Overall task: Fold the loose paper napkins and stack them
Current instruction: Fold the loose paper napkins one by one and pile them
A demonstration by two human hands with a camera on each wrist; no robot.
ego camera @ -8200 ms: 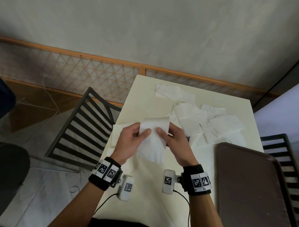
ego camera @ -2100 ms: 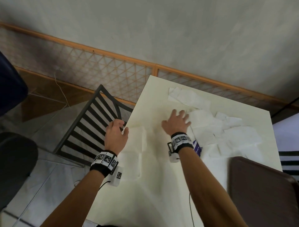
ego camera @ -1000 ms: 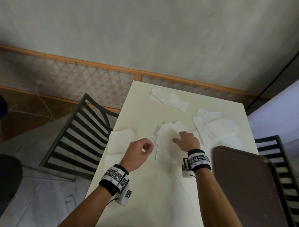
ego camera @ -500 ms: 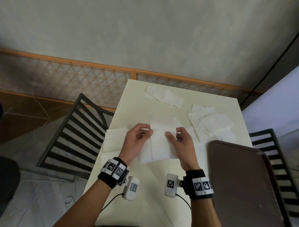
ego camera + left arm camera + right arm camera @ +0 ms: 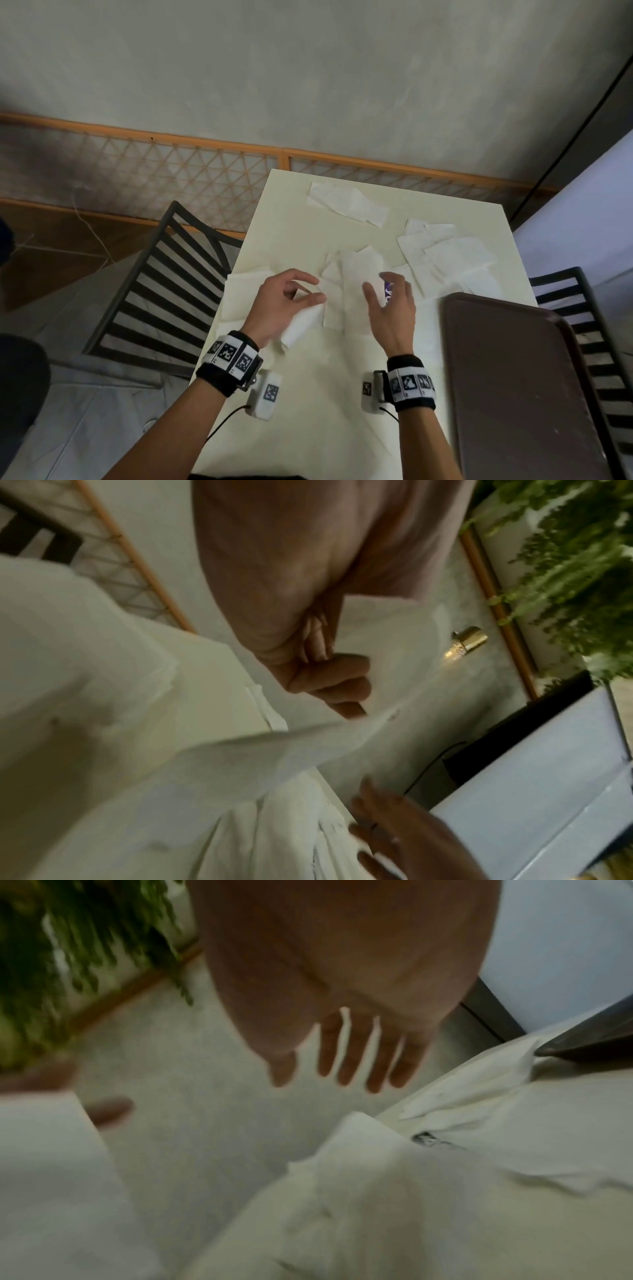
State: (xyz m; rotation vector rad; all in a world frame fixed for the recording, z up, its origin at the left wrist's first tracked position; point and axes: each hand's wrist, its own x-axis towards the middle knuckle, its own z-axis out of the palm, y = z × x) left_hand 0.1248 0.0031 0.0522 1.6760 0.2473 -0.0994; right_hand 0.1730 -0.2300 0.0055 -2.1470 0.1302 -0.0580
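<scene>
My left hand pinches the left edge of a white paper napkin between thumb and fingers, just above the cream table. Part of the napkin droops below that hand. In the left wrist view the curled fingers clamp the napkin. My right hand hovers at the napkin's right edge with fingers spread and holds nothing; the right wrist view shows its straight fingers. Folded napkins lie at the table's left edge. Loose napkins lie on the right, and another at the far end.
A dark brown tray covers the table's near right corner. A purple packet peeks out behind my right hand. Black slatted chairs stand to the left and right of the table. A lattice rail runs behind.
Half a second ago both hands held the napkin. My right hand has let go and opened, while the left keeps its pinch and the napkin's lower left part has dropped.
</scene>
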